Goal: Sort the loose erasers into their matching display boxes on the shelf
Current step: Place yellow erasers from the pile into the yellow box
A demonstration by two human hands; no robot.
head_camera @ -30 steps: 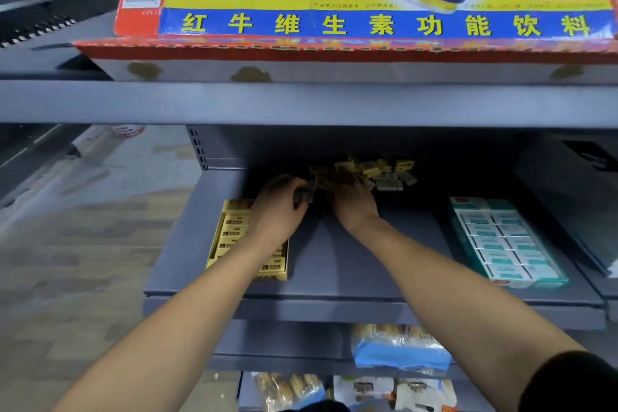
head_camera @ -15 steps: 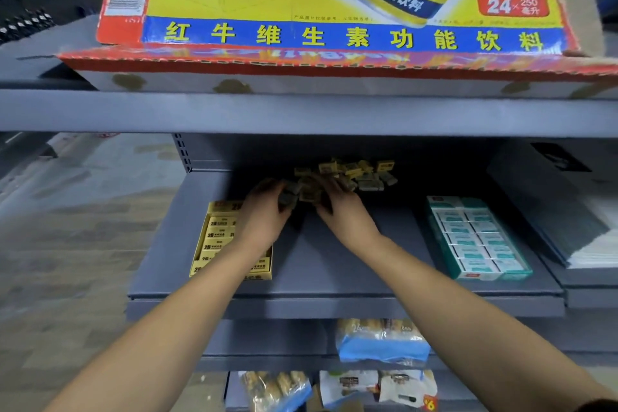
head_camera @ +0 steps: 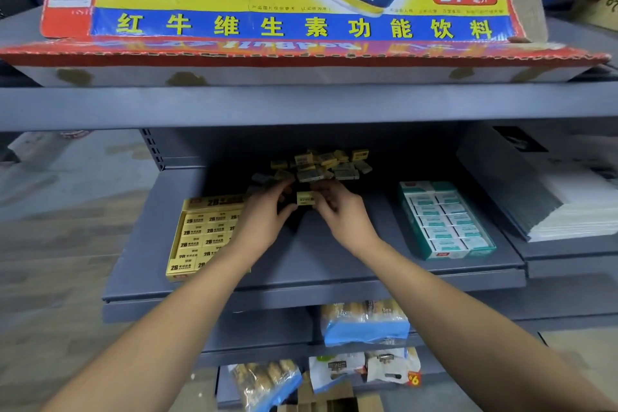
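Hands have pulled back from the loose pile [head_camera: 321, 164], and now the left hand [head_camera: 264, 217] and right hand [head_camera: 341, 214] both pinch one yellow eraser [head_camera: 306, 198], ready for the yellow box [head_camera: 204, 237].

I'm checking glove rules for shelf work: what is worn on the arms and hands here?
Nothing: the left hand and right hand are bare, without gloves, rings or a watch, and both forearms are uncovered as far as the frame shows.
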